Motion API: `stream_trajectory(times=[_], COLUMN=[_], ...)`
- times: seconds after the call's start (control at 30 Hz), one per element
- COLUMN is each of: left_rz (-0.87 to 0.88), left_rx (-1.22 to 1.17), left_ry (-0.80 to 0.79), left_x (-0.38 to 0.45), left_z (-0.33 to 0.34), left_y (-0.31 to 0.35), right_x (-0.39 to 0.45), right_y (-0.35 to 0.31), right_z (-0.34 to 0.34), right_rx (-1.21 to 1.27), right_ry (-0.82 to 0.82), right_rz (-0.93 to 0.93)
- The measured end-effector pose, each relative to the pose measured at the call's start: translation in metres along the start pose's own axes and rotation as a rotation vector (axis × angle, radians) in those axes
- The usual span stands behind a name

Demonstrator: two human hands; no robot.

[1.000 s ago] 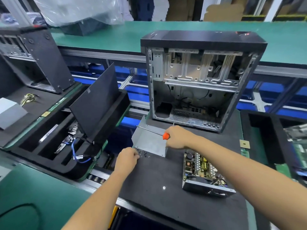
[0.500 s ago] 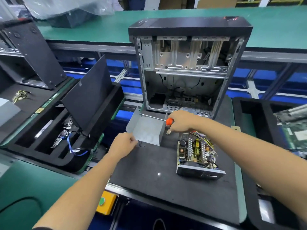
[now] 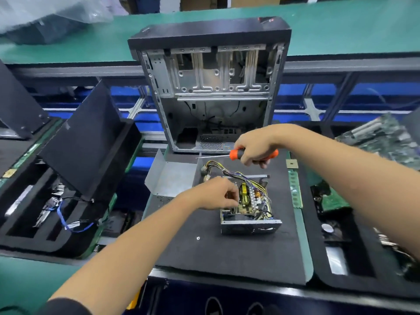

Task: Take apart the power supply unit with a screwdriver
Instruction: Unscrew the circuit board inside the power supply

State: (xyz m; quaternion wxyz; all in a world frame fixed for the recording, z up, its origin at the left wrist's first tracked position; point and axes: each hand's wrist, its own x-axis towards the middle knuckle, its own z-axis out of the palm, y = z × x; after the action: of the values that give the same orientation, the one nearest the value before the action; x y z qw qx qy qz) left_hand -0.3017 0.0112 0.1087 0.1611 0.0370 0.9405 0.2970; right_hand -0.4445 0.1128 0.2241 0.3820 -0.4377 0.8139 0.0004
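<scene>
1. Head view: PSU (image 3: 250,210) sits on the black mat (image 3: 227,258), cover off, board and wires exposed. Its long axis runs away from you, toward the PC case (image 3: 211,87); the near end wall faces you.
2. Cover (image 3: 169,178) lies off the PSU, just beside its far-left corner, partly over the mat's left edge.
3. Your left hand (image 3: 218,195) is at the PSU's left side, fingers curled in over the board edge. Looks like a pinch on something small there, but I cannot tell what, or whether it's holding anything at all.
4. Your right hand (image 3: 256,152) has a full fist round the orange handle of the screwdriver (image 3: 229,155). Shaft is level, pointing left, tip above the wire bundle at the PSU's far end. Tip is not on any screw.
5. Key relation: PSU is below and slightly nearer to you than the right hand, and directly under the left. Left hand is closer to it; driver is well above it and lying across the PSU's long axis.
6. My read: cover step done, board screws are next. Tip has to swing down to near vertical before it can seat on a screw.
7. Risk: wires drape over the far half of the board and may hide the screws. Loose screw (image 3: 198,238) on the mat near you; don't sweep it off.
</scene>
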Motion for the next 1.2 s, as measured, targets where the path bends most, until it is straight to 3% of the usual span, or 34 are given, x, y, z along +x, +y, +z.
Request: stream_trajectory(times=[0.33, 0.53, 0.83, 0.97, 1.07, 1.2], left_rz=[-0.055, 0.037, 0.084, 0.125, 0.097, 0.107], left_rx=[-0.161, -0.034, -0.006, 0.127, 0.077, -0.033], left_ry=[-0.288, -0.198, -0.323, -0.404, -0.423, -0.311], left_x=[0.04, 0.055, 0.061, 0.067, 0.073, 0.076], left_z=[0.0, -0.007, 0.011, 0.014, 0.012, 0.02], left_y=[-0.012, -0.003, 0.012, 0.018, 0.016, 0.013], right_x=[-0.035, -0.027, -0.012, -0.009, -0.004, 0.003], right_y=[0.035, 0.04, 0.038, 0.042, 0.041, 0.039], right_z=[0.014, 0.02, 0.028, 0.026, 0.029, 0.039], right_rx=[-0.23, -0.212, -0.287, -0.3, -0.324, -0.359], right_ry=[-0.086, -0.216, -0.272, -0.32, -0.344, -0.394], right_rz=[0.114, 0.097, 0.031, 0.043, 0.037, 0.017])
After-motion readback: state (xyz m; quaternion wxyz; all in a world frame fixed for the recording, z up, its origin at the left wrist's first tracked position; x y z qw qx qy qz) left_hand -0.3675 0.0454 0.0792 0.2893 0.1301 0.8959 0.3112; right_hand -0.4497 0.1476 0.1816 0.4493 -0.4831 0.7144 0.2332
